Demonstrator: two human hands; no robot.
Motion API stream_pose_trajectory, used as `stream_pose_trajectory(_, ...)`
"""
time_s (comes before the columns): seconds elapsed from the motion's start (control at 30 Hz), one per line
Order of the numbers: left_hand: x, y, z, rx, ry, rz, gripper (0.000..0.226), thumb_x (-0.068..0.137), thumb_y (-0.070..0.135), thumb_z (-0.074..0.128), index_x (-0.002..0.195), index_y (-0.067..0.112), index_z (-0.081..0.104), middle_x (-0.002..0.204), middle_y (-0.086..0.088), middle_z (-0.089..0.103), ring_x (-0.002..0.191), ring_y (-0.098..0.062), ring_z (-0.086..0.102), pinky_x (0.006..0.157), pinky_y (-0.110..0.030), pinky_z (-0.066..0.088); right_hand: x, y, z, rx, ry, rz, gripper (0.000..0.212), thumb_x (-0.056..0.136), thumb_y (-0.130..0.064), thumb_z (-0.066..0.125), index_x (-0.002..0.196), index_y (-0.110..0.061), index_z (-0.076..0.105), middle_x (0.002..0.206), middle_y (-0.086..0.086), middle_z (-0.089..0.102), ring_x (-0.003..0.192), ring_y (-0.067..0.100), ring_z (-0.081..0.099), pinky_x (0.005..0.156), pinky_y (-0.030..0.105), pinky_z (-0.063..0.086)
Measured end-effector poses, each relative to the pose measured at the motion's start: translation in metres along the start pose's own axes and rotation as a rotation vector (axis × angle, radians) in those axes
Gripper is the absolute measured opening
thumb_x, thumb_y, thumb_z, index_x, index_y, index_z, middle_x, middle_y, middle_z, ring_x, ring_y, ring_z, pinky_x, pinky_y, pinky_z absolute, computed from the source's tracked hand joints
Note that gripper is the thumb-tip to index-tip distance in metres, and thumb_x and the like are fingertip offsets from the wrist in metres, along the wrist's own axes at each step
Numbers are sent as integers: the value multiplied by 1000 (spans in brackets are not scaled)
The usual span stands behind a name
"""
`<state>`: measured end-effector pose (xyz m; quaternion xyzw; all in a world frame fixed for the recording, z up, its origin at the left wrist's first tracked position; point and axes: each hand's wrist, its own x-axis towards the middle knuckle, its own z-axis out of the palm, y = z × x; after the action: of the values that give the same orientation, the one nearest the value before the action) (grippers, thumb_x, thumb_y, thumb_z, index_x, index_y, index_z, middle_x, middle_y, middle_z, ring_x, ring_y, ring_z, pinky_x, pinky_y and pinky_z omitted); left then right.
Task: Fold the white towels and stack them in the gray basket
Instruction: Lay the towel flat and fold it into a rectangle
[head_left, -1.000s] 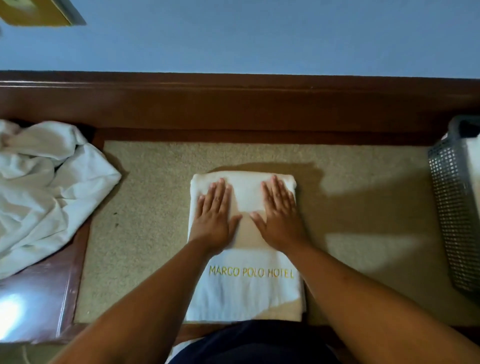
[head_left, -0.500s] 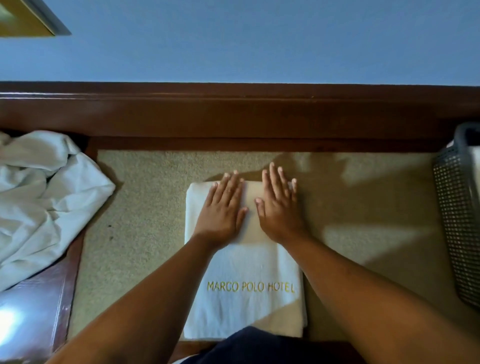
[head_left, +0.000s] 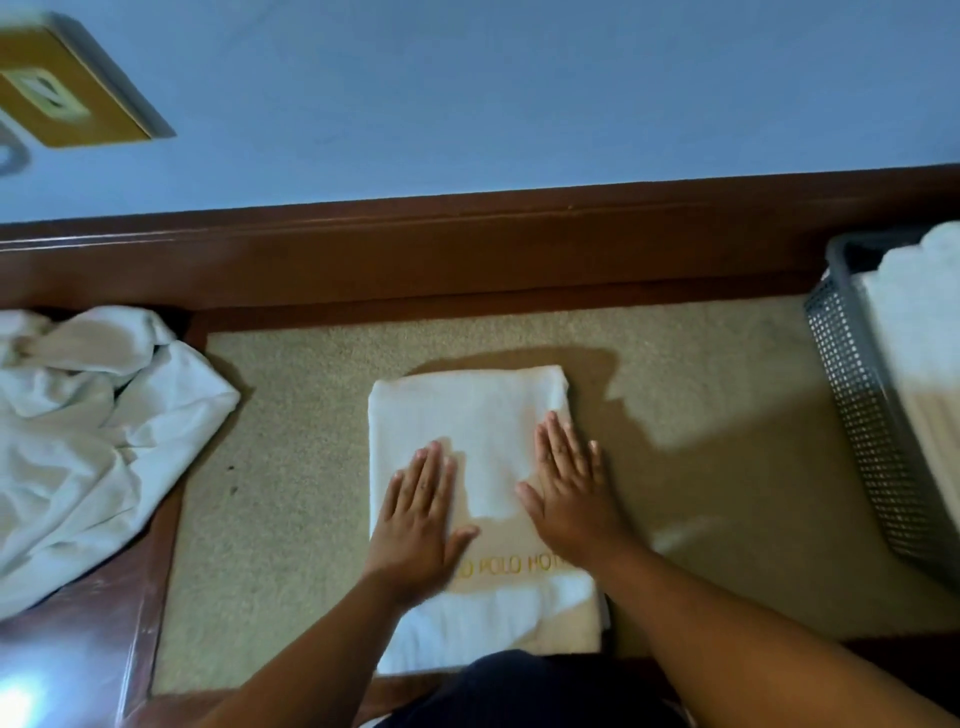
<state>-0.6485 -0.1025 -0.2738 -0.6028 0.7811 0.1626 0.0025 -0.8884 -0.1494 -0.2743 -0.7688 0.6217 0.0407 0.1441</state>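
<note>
Both grips are lying flat and released, fingers straight: the left grip (head_left: 415, 525) and right grip (head_left: 571, 499) are pressing side by side on the folded white towel (head_left: 478, 415), which is resting mid-bench (head_left: 301, 467), its gold lettering partly covered. Crumpled white towels (head_left: 93, 441) are lying at the left; at the far right, the gray basket (head_left: 857, 415) is holding stacked towels (head_left: 914, 338).

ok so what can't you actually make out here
All in the head view:
- Gold lettering on the folded towel: both ends are covered by the left hand and the right hand.
- Gray basket: cut off by the right edge, so the towels inside cannot be counted.
- Crumpled white pile: cut off by the left edge, so the number of towels is unclear.
</note>
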Motion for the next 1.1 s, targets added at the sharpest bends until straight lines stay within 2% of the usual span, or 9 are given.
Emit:
stream_pose_trajectory(0.17,-31,-1,10,-109,-51,-365,97,94,78,14,161,11,-9,166,-3,-25,156,-21,-15,125,-42,-1,-31,0,7,98,-28,256,73,97,-48,28,158,-8,22,164,17,20,151,36,23,119,57,9)
stream_pose_trajectory(0.33,-68,9,16,31,-68,69,83,101,66,24,163,14,8,170,-9,0,156,-28,13,122,-42,7,-69,-26,9,71,25,-198,74,95,-44,42,159,-13,21,168,10,5,155,28,12,121,48,9)
stream_pose_trajectory(0.4,-84,11,18,-7,-126,21,77,101,66,19,163,20,7,171,-4,-2,156,-26,7,121,-40,3,-87,-24,23,57,-24,-236,74,95,-50,41,158,-13,27,167,10,12,153,28,20,119,48,16)
stream_pose_trajectory(0.57,-90,15,13,-84,-156,-156,84,94,76,13,156,33,-25,159,8,-40,151,-20,-30,123,-40,-14,-102,-8,24,42,-179,-58,79,92,-71,4,151,-29,-28,161,-7,-31,151,15,-25,123,49,-2)
stream_pose_trajectory(0.67,-88,24,1,-180,-222,-380,108,87,83,33,154,27,-31,158,0,-43,150,-24,-28,124,-47,6,-105,-7,11,110,-266,70,99,77,-82,-5,154,-23,-25,160,-2,-36,152,23,-21,123,50,0)
stream_pose_trajectory(0.83,-100,39,-6,-757,16,-857,106,86,52,73,159,9,9,154,-19,36,132,-39,47,109,-51,43,-114,-29,11,700,-77,528,106,87,-46,71,160,-7,5,162,21,13,149,35,21,120,39,21)
stream_pose_trajectory(0.9,-101,31,-15,-1095,25,-991,84,82,37,82,145,3,38,129,-18,61,109,-35,64,95,-51,55,-112,-33,6,890,-89,689,91,83,-31,81,154,-4,30,152,20,41,139,33,44,113,41,38)
stream_pose_trajectory(0.97,-96,17,-35,-1346,-50,-991,69,78,33,85,130,-4,56,110,-19,73,97,-37,72,90,-53,58,-103,-36,-15,1002,-146,771,57,82,-25,82,130,-5,58,123,16,68,108,29,67,82,35,57)
stream_pose_trajectory(1.1,-63,11,-120,-1458,-124,-782,31,93,13,68,118,-5,65,103,-18,76,95,-35,73,80,-44,60,-76,-27,-98,1190,-290,754,22,87,-26,75,103,-12,68,95,9,72,79,25,66,58,27,45)
